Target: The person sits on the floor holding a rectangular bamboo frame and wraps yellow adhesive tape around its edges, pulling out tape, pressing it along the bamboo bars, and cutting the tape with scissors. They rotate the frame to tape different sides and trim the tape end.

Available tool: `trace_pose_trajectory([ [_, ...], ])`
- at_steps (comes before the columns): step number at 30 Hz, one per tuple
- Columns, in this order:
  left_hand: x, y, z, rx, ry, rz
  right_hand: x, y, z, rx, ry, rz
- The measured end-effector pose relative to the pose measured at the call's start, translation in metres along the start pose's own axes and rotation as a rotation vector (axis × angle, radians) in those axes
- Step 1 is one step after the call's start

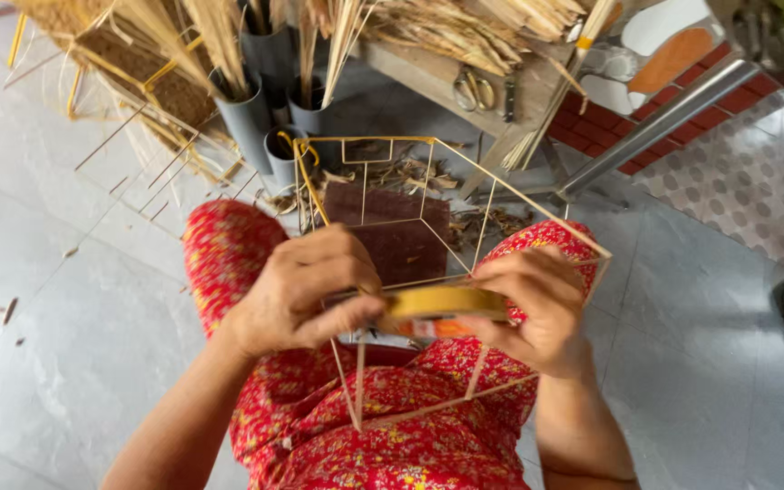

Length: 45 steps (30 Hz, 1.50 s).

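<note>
Frame (pixel 428 272) of thin yellow sticks sat over lap, centre, w/ tape roll (pixel 446 302) at its near edge, btwn both hands; left hand (pixel 297 290) curled, thumb & fingers pinching a stick beside roll; right hand (pixel 542 308) closed on roll's right side. Frame judged v. light, springy, easily snapped; best held at joints, not mid-stick. Roll light, rigid, sticky edge; grip by rim. Scissors (pixel 475 89) on far bench; grey tubes (pixel 260 109) far left.
</note>
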<state>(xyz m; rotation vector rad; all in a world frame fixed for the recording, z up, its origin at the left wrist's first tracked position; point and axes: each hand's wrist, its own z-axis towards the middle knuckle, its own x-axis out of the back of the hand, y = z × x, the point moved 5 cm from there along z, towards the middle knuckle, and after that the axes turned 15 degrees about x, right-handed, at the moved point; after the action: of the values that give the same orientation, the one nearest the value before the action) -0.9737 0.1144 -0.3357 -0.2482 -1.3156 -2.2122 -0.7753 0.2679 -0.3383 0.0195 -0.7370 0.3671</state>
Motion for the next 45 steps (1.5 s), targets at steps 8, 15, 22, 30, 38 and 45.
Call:
trace_pose_trajectory([
  [8,0.022,-0.041,-0.077,0.302,0.07,-0.174,-0.045,-0.041,0.03,0.055,-0.094,0.109],
  [15,0.033,-0.048,-0.091,0.318,0.102,-0.168,-0.047,-0.063,0.046,0.129,-0.293,0.624],
  [22,0.037,-0.037,-0.096,0.377,0.137,-0.13,0.05,-0.06,0.024,-0.026,-0.325,0.247],
  [30,0.026,-0.039,-0.109,0.573,0.263,-0.207,0.103,0.008,-0.039,-0.144,-0.355,-0.382],
  [38,0.019,-0.037,-0.107,0.62,0.312,-0.206,0.082,0.047,-0.047,-0.228,-0.263,-0.277],
  [45,0.015,-0.04,-0.112,0.654,0.349,-0.234,0.079,0.052,-0.056,-0.252,-0.233,-0.203],
])
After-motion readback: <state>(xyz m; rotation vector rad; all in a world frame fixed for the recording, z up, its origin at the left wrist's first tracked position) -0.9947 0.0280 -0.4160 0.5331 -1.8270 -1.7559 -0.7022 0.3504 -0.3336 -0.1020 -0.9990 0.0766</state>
